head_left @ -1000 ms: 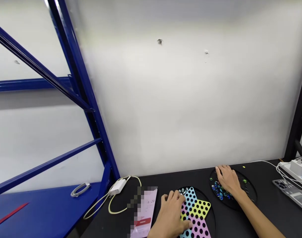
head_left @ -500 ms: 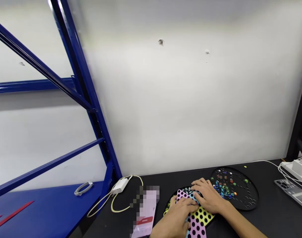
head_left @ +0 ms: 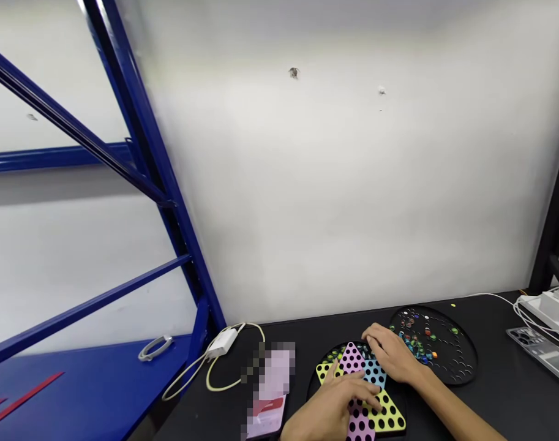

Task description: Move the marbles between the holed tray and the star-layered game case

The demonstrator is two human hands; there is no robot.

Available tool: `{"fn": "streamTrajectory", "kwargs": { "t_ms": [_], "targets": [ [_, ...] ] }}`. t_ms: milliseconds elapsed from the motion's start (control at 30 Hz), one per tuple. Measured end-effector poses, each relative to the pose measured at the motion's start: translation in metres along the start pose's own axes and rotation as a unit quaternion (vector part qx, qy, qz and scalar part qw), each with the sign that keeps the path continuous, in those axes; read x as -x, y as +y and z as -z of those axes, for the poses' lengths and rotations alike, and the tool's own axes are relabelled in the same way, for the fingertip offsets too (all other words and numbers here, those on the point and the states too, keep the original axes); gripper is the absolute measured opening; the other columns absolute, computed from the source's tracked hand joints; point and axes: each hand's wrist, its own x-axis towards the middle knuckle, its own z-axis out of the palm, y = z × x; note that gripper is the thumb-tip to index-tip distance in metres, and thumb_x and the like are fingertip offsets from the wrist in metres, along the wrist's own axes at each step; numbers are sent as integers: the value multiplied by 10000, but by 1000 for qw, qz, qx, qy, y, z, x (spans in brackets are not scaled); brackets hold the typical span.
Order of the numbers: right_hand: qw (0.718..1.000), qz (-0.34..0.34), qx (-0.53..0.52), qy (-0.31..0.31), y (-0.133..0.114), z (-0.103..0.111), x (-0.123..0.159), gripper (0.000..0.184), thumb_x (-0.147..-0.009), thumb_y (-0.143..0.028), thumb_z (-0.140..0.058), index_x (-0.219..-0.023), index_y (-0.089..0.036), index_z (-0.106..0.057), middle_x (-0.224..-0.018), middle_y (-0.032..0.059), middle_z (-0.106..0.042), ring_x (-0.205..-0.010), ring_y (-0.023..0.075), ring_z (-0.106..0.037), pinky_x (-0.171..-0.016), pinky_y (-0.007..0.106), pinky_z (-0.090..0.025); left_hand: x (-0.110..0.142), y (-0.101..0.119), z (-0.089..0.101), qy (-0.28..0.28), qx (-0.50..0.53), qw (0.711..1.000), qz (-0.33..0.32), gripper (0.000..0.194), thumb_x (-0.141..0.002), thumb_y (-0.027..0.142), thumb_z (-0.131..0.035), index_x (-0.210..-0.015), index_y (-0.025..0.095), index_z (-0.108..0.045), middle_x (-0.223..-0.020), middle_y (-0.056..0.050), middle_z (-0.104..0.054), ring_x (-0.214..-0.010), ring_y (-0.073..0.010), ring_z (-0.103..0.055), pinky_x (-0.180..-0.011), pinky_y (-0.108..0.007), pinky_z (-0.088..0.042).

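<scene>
Two bare hands work over a six-pointed star board in pink, blue and yellow, dotted with black holes (head_left: 380, 416), near the front edge of a black desk (head_left: 499, 392). The star lies on a round black board (head_left: 318, 383), its lower points cut off by the bottom of the frame. The left hand (head_left: 327, 410) lies across the star's middle, fingers spread wide and flat on the pink and yellow sections, holding nothing visible. The right hand (head_left: 389, 358) sits at the star's upper right, beside the blue section, fingers close together and gently curled; whether they hold a marble cannot be told.

Just right of the star, a second round black board (head_left: 460, 361) carries scattered glass marbles (head_left: 414, 343) in blue, green, red and orange, close to the right hand's fingertips. More marbles (head_left: 337, 353) show at the round board's far rim behind the star.

Toward the desk's left end lie a pixelated phone (head_left: 272, 386) and a white charger (head_left: 221, 343) with a pale cable (head_left: 215, 383). A white power strip (head_left: 548, 309) and a grey perforated plate (head_left: 539, 354) occupy the right corner. A blue steel shelving rack (head_left: 141, 184) rises at left against a white wall (head_left: 307, 184).
</scene>
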Motion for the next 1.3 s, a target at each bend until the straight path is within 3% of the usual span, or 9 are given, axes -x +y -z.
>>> {"fn": "streamTrajectory", "kwargs": {
  "t_ms": [67,167,433,600,833,1033,1200,1300],
  "targets": [
    [999,14,34,-39,-4,0,2,320,-989,-339,-331,-1088,-266,-627,-1105,35,-630,-997,205,-567,-897,345,-417,-1,0,-2,33,5,999,3,672,-669,-45,-430,-1135,361,-694,-1327,95,-637,-1338,-189,-493,-1238,-475,-155],
    [991,16,112,-74,-10,-3,3,285,-957,-403,-415,-1120,-282,-615,-1175,54,-588,-1042,251,-541,-891,388,-411,-4,1,-7,85,11,996,16,564,-696,-5,-474,-1088,330,-700,-1236,69,-684,-1236,-172,-567,-1246,-481,-79],
    [985,13,150,-89,-8,-7,-5,289,-980,-438,-364,-1069,-269,-581,-1038,44,-563,-851,202,-619,-740,308,-412,-6,2,-11,113,17,993,40,388,-788,66,-520,-1023,318,-698,-1188,66,-696,-1186,-161,-582,-1240,-487,22],
    [979,6,175,-104,-5,-10,-12,348,-1001,-417,-310,-977,-252,-615,-992,48,-601,-780,203,-637,-697,305,-396,-8,-1,-13,117,12,993,33,338,-814,89,-510,-1004,304,-689,-1164,66,-699,-1163,-155,-586,-1245,-443,4],
    [982,-1,167,-89,1,-13,-14,479,-1007,-425,-298,-814,-236,-693,-959,61,-672,-885,214,-656,-755,303,-412,-5,9,-7,114,9,993,43,227,-895,185,-487,-968,279,-681,-1139,38,-707,-1127,-168,-591,-1240,-423,-68],
    [979,-24,190,-73,4,-14,-14,543,-988,-488,-337,-718,-206,-714,-860,117,-741,-857,235,-679,-737,300,-416,-6,11,-7,118,-1,992,46,171,-914,239,-488,-937,251,-657,-1087,22,-707,-1062,-169,-603,-1213,-428,-162],
    [985,-41,165,-34,3,-14,-14,575,-995,-459,-332,-608,-205,-673,-736,99,-726,-723,203,-663,-657,280,-379,-7,12,-7,123,-14,991,45,161,-914,249,-487,-925,249,-647,-1048,27,-695,-1017,-166,-603,-1198,-401,-188],
    [988,-65,137,28,9,-2,-19,651,-1020,-436,-250,-525,-207,-604,-601,69,-669,-584,171,-605,-593,283,-332,-5,14,-5,146,-44,987,50,136,-887,260,-513,-929,250,-642,-1051,8,-673,-1001,-182,-594,-1129,-382,-301]
  ]
}}
